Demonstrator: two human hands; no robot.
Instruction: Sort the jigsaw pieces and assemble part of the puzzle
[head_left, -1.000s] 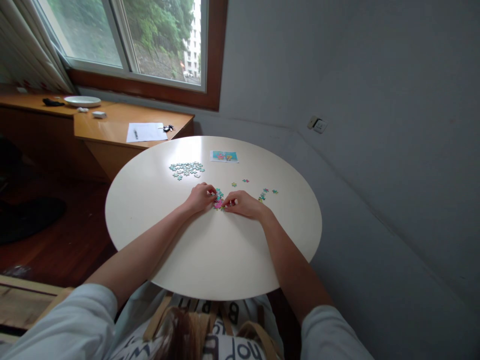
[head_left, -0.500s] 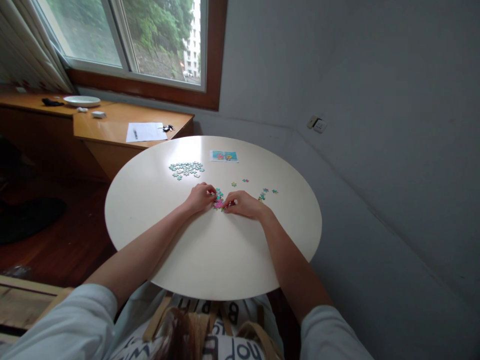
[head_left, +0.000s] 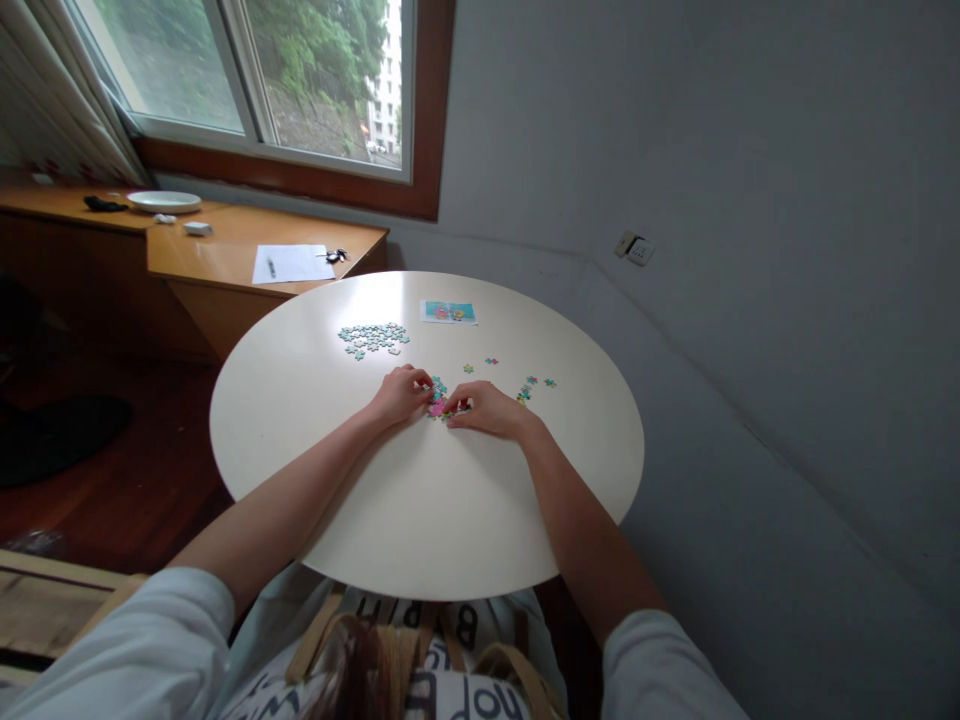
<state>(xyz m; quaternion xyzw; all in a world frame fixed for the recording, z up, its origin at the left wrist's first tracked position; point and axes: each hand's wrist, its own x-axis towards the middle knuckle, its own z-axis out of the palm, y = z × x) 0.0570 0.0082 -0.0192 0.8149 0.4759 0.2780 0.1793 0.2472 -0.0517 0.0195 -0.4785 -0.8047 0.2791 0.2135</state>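
A small cluster of joined jigsaw puzzle pieces (head_left: 437,408), pink, teal and yellow, lies on the white oval table (head_left: 420,520) between my hands. My left hand (head_left: 403,393) rests at its left edge, fingers curled and closed on a puzzle piece there. From the right, my right hand (head_left: 484,408) reaches over the cluster, thumb and fingers pinched on a piece at its lower right side. My fingers partly hide the cluster and the pieces they touch.
Several loose pale-teal pieces (head_left: 373,337) are spread at the back left. A picture card (head_left: 448,313) lies at the back. More loose pieces (head_left: 525,390) sit right of my right hand, and a yellow piece (head_left: 468,369) lies just behind it. A wooden desk (head_left: 225,245) adjoins at left.
Hardly anything differs. Both hands stay at the cluster, with only a very slight shift of the right fingers.
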